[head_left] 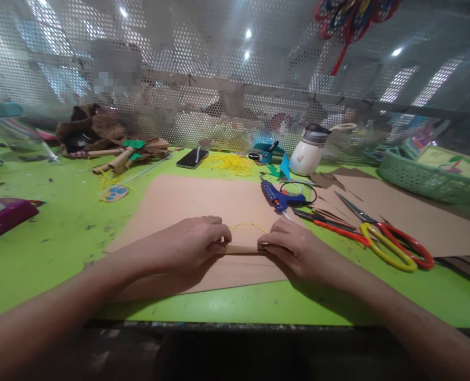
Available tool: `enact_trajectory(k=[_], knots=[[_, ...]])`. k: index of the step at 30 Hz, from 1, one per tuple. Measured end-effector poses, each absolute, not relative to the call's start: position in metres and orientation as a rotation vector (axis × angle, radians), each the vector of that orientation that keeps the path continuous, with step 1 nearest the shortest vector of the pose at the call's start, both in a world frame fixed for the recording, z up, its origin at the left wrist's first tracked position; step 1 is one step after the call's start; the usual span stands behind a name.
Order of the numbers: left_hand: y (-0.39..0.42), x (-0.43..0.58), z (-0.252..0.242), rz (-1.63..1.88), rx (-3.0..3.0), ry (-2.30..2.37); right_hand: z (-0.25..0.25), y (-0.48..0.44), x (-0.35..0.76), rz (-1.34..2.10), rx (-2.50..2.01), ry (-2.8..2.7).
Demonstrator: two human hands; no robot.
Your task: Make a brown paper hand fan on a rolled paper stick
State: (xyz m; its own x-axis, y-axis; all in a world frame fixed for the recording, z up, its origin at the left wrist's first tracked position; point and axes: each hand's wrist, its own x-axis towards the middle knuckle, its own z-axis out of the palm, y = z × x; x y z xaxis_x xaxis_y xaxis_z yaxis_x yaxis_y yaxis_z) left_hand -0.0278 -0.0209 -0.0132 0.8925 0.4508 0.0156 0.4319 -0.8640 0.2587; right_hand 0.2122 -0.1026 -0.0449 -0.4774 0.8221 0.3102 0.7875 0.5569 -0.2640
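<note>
Green table [235, 308]; paper roll [241, 248] between left hand [195, 241], right hand [298, 248], both pinching ends.

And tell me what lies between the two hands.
In the head view, a brown paper roll spans from the left hand to the right hand, with a thin yellow strand just beyond it.
</note>
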Motion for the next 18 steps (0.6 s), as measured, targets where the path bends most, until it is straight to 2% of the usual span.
enact_trajectory(k=[8, 18], knots=[[-0.037, -0.031, -0.018, 0.203, 2.946, 0.725, -0.048, -0.114, 0.202, -0.079, -1.269, -2.445], [-0.035, -0.027, -0.027, 0.238, 3.193, 0.674, -0.043, -0.095, 0.192, 0.005, -1.139, -2.404]])
